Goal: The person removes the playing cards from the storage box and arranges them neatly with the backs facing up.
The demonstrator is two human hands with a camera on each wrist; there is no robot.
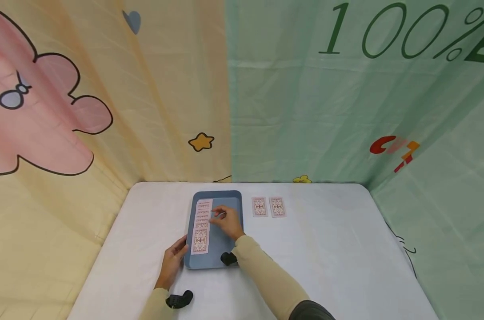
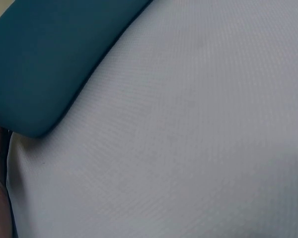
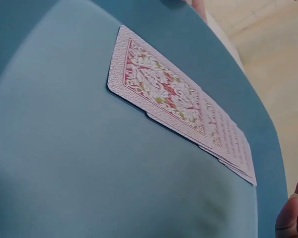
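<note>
A blue tray (image 1: 219, 242) lies on the white table, and down its left side runs an overlapping column of playing cards (image 1: 200, 241), patterned red backs up. My left hand (image 1: 172, 263) is at the tray's left edge, fingers extended along the side and touching it; the left wrist view shows only a sliver of that hand beside the tray corner (image 2: 44, 74). Over the tray hovers my right hand (image 1: 228, 222), its thumb and forefinger apart beside the upper cards. Nothing shows between those fingertips (image 3: 288, 218) in the right wrist view.
Two more cards, one on the left (image 1: 259, 207) and one on the right (image 1: 278, 207), lie face down to the right of the tray. Printed curtains (image 1: 298, 111) hang behind the table and along its sides.
</note>
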